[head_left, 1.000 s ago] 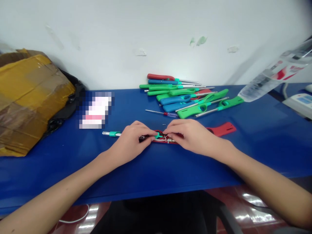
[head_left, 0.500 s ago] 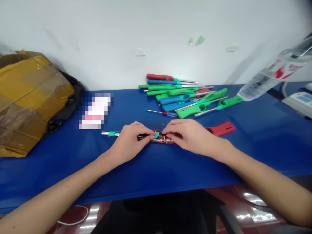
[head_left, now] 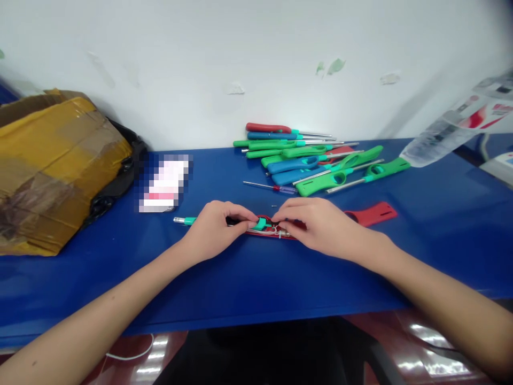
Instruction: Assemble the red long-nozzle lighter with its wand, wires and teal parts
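Note:
An opened red stick lighter point(head_left: 267, 228) lies on the blue table point(head_left: 256, 278), its inner wires and a teal trigger part showing. My left hand point(head_left: 216, 230) is closed on its left part, where the metal nozzle with a teal collar point(head_left: 185, 220) sticks out to the left. My right hand point(head_left: 316, 224) pinches the lighter's middle from the right. A loose red cover half point(head_left: 374, 213) lies just right of my right hand.
A pile of green, blue and red stick lighters point(head_left: 312, 160) lies at the back by the wall, with a small screwdriver point(head_left: 268, 187) in front. A taped cardboard box point(head_left: 52, 160) stands at left, a blurred packet point(head_left: 164, 182) beside it, a plastic bottle point(head_left: 452, 128) at right.
The view has shifted slightly right and down. Both hands stay on the opened lighter with only small finger movements.

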The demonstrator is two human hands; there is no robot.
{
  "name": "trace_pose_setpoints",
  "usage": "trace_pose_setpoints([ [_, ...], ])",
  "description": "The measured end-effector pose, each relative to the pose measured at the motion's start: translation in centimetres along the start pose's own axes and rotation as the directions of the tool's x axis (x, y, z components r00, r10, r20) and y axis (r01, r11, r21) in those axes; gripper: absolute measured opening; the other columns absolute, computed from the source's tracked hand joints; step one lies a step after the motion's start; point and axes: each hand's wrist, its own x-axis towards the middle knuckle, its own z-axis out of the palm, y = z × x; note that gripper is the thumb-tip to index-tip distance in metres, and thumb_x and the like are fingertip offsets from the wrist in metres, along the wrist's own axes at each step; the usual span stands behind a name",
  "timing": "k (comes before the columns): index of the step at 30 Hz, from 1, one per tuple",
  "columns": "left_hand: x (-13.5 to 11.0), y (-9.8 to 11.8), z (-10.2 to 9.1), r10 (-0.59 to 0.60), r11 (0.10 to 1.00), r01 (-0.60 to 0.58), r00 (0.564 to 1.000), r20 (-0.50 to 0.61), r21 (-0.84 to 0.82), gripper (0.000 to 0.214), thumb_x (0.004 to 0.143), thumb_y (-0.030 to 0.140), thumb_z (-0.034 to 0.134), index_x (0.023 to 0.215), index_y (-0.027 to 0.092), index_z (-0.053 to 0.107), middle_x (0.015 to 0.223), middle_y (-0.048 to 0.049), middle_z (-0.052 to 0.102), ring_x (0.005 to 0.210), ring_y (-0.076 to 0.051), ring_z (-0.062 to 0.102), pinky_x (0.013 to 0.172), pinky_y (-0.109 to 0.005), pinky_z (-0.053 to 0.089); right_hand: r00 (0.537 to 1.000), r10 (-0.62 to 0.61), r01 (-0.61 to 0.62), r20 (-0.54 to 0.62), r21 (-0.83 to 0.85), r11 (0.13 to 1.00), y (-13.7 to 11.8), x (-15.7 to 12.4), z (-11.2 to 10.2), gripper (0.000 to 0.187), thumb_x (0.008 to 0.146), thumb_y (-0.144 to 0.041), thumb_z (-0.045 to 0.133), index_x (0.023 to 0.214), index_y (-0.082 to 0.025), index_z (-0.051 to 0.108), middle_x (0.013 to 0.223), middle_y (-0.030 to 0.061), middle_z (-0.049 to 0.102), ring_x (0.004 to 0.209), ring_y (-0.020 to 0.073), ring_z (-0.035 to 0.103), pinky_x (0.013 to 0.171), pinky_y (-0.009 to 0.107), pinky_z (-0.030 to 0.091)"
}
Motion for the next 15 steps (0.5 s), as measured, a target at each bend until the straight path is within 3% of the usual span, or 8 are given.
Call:
trace_pose_setpoints([
  [15, -0.25, 0.34, 0.07, -0.060, 0.995, 0.058, 0.998, -0.019, -0.083, 0.012, 0.081, 0.028, 0.072, 0.087, 0.020, 0.078, 0.083, -0.0011, 0.078, 0.079, -0.019, 0.074, 0.075, -0.027, 0.060, 1.000, 0.005, -0.005, 0.005, 0.018, 1.000, -0.07, 0.07, -0.03, 0.025, 0.091, -0.012, 0.054, 0.104, -0.020, 0.074, 0.100, 0.0054, 0.072, 0.086, 0.0179, 0.068, 0.077, 0.030, 0.053],
])
